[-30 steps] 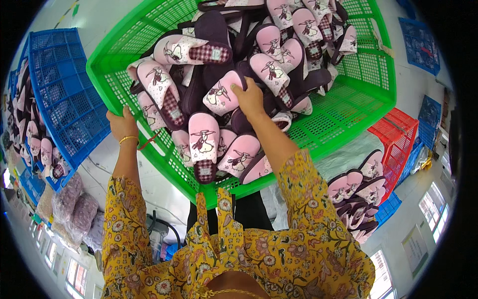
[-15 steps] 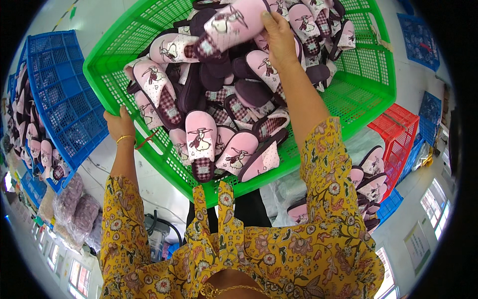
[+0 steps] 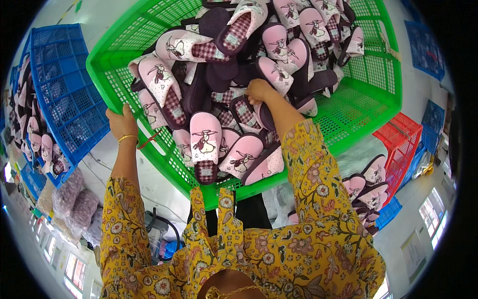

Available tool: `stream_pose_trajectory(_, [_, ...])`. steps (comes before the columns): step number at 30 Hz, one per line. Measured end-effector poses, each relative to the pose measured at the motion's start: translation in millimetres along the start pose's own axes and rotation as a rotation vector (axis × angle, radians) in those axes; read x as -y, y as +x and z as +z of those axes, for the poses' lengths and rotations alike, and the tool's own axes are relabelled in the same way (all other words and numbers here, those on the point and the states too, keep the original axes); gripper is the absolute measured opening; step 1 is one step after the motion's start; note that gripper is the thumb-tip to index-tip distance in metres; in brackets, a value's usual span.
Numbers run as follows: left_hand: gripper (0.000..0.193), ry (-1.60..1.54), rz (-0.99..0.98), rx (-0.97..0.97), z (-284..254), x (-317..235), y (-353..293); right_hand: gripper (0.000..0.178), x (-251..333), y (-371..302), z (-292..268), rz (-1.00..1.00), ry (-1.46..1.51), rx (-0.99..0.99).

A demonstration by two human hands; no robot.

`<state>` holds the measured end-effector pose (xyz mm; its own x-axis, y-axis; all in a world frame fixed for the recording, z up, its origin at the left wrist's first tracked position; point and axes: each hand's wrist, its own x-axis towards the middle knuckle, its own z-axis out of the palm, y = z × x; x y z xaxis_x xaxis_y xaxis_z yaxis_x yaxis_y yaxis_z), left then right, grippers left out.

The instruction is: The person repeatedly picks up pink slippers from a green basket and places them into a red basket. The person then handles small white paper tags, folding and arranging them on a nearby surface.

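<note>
Big green basket (image 3: 358, 102) fills the middle, tipped twd the person, same spot as b4 give or take. Blue crate (image 3: 64, 99) on the L, smaller red crate (image 3: 404, 144) on the R, both unchanged. Heap of pink & dark slippers (image 3: 205, 134) inside the green one, mostly at L & far end. L hand (image 3: 122, 123) hasn't moved: fingers wrapped on the basket's L rim. R hand (image 3: 260, 92) was up holding a slipper ½ sec ago; now it's back down mid-heap, fingers curled, tips partly hidden, so can't tell if they've got hold of anything. That lifted slipper (image 3: 243, 25) now lies on the far part of the heap, checked insole showing. Gold bracelet (image 3: 128, 138) on L wrist.
</note>
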<state>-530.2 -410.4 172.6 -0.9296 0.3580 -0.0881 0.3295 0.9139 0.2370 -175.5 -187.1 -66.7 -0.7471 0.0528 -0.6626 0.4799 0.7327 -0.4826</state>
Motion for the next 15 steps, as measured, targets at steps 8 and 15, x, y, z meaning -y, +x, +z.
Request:
stream_pose_trajectory(8, [0.055,0.026,-0.031,0.012,-7.6,2.3,-3.4,0.046,102.7,-39.6,-45.0,0.449,0.181,-0.274])
stream_pose_trajectory(15, [0.056,0.052,-0.023,-0.012,-4.8,6.2,-1.1,0.026,122.8,-10.7,-49.4,0.553,0.157,-0.345])
